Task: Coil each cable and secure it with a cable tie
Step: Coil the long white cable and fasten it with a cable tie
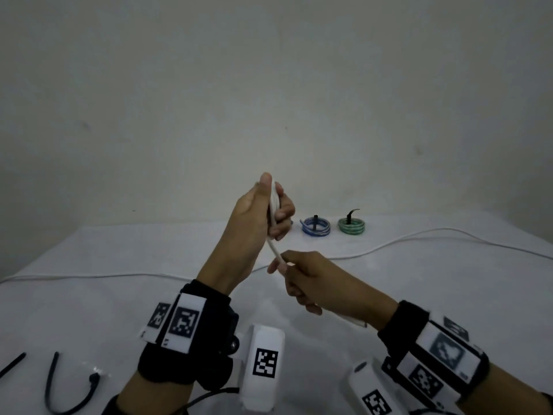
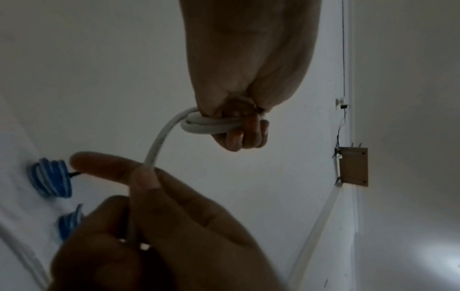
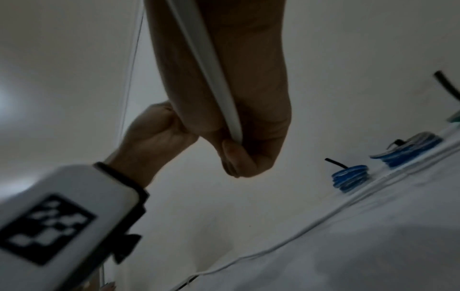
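Loose black cable ties (image 1: 67,387) lie at the desk's (image 1: 89,250) front-left corner. Above its middle, the left hand (image 1: 260,217) grips a small coil of the white cable (image 1: 274,205); just beside it, the right hand (image 1: 311,277) pinches the cable's free run. Tied blue coil (image 1: 316,227) and green coil (image 1: 352,226) sit along the desk's back edge.

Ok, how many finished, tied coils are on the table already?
3, in a row by the far edge: blue coil, second blue coil, green coil. The left hand hides the first one in the head view.
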